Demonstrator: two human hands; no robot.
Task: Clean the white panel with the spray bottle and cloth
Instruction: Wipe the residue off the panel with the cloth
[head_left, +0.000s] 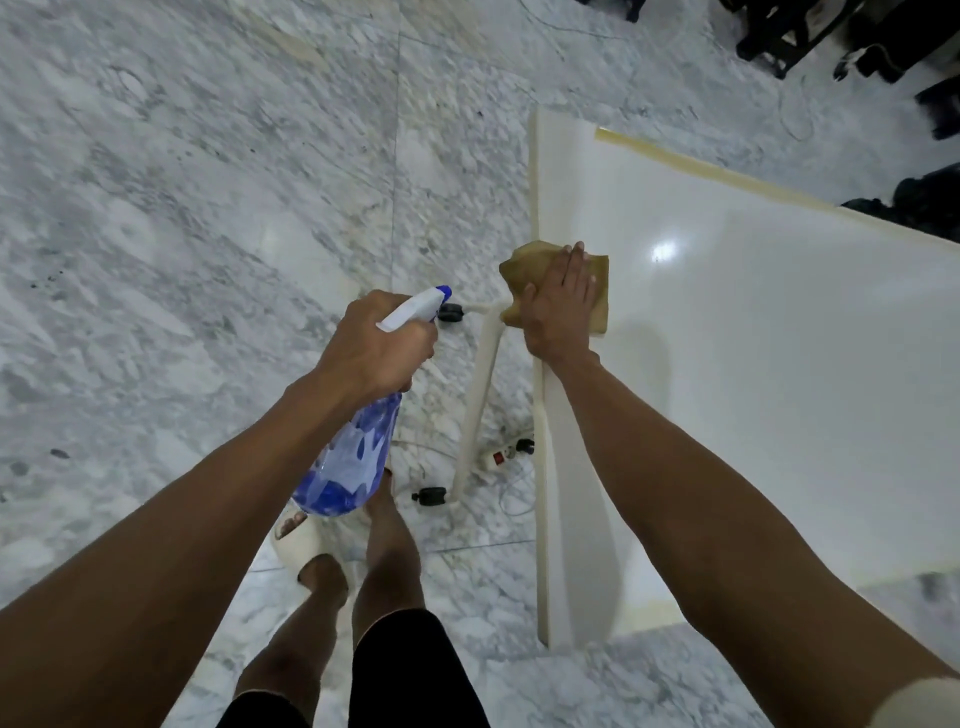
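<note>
step: wiping | right hand (560, 306) flat on cloth (597, 296), left grip (382, 348) clenching spray bottle (353, 462) | next: you sweep across white panel (779, 338) (probably respray)

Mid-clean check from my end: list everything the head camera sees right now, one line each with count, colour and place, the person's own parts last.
white panel: one, glossy white, right half of view, raised above the floor
tape strip: one, yellowish, along the panel's far edge
cloth: one, tan, on the panel's left edge under the right hand
spray bottle: one, clear blue with white trigger head, held over the floor left of the panel
stand legs: white, with black castors, below the panel's left edge
power strip: one, white with red switch, on the floor by the legs
floor: grey-white marble
dark objects: black, top right, unclear
left hand: grips the bottle's neck
right hand: flat, pressing the cloth
legs: two, bare, bottom centre
</note>
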